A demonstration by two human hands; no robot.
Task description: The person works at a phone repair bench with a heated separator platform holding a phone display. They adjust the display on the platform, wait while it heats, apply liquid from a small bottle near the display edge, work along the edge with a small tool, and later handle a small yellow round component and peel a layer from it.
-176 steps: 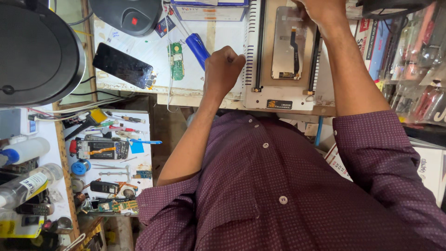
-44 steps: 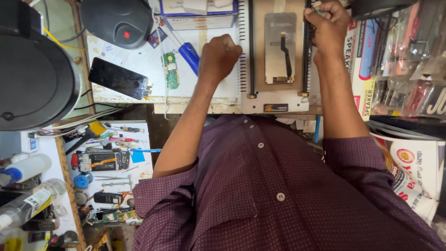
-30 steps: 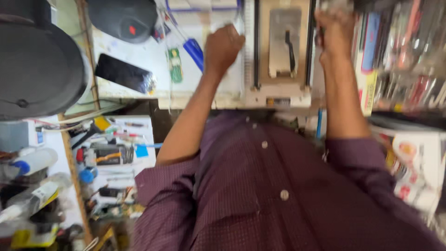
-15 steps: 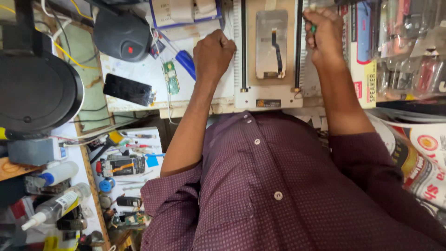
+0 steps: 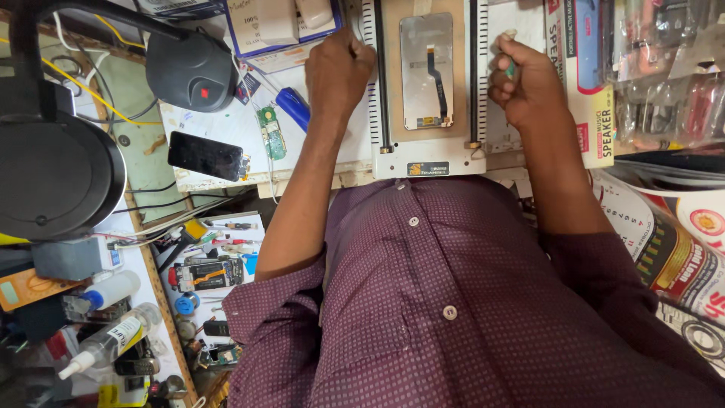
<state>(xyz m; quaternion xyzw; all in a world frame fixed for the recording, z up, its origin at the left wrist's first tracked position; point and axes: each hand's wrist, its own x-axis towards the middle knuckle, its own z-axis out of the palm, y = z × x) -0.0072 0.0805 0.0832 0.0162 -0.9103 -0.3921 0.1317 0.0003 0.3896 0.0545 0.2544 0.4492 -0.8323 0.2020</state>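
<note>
Phone screen panel on white separator machine, left hand fisted, right hand fingers clutching small green tool

Phone screen between two hands

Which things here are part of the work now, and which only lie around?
In use: phone screen panel on the white separator machine; left hand and right hand, both fisted beside it.

Lying about: black phone, green circuit board, blue-handled tool, squeeze bottle.

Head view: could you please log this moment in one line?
left hand fisted beside plate | right hand gripping small tool | phone screen on plate
</note>
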